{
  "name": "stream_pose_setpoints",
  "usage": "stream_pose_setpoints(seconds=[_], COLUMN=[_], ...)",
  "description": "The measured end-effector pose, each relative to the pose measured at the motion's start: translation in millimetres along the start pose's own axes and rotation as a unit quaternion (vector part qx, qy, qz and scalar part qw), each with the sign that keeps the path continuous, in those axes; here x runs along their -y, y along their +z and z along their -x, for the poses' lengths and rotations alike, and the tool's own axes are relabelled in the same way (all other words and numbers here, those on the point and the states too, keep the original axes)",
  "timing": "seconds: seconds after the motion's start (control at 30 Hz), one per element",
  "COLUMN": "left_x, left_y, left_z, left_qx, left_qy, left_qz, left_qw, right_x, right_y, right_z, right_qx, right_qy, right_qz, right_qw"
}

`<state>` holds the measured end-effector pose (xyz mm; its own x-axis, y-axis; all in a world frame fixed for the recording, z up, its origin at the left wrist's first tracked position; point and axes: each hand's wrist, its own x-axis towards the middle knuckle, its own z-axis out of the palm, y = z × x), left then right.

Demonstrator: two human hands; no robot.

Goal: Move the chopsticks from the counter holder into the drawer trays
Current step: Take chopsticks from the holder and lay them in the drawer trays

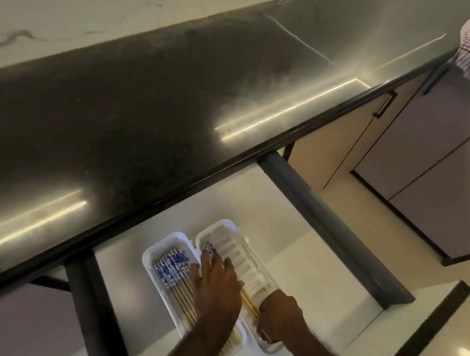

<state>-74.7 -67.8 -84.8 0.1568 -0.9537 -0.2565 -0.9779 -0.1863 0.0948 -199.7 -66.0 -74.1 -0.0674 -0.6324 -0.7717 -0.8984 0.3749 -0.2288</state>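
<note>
Below the dark polished stone worktop (155, 104), the open white drawer (301, 259) holds two white plastic trays side by side: the left tray (151, 260) full of blue-patterned wooden chopsticks (172, 275), the right tray (239, 253) nearly bare.

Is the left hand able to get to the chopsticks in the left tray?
Probably yes. The left hand lies open right beside those chopsticks in the left tray, and nothing covers them. The right hand is busy at the right tray.

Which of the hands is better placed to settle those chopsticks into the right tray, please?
Probably the left hand: it lies flat over the chopsticks in the right tray, while the right hand grips their near ends.
</note>
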Motion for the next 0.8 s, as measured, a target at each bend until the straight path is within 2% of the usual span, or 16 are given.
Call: stream_pose_setpoints(seconds=[0.17, 0.43, 0.7, 0.8], left_x=[2.1, 0.0, 5.2, 8.8], left_y=[2.0, -7.7, -13.5, -25.7], left_z=[-1.6, -6.7, -9.1, -5.6], left_qx=[0.029, 0.069, 0.066, 0.028], left_qy=[0.058, 0.099, 0.109, 0.112], left_qz=[-0.058, -0.126, -0.096, -0.066], left_qw=[0.996, 0.985, 0.987, 0.991], right_x=[2.2, -5.1, -3.5, -1.2], right_y=[9.7, 22.1, 13.4, -3.5], right_z=[-6.0, 0.7, 8.7, 19.7], right_qx=[-0.007, -0.134, -0.111, -0.12], right_qy=[-0.029, -0.108, -0.125, -0.118], right_qz=[0.048, 0.075, 0.039, 0.013], right_qw=[0.998, 0.982, 0.985, 0.986])
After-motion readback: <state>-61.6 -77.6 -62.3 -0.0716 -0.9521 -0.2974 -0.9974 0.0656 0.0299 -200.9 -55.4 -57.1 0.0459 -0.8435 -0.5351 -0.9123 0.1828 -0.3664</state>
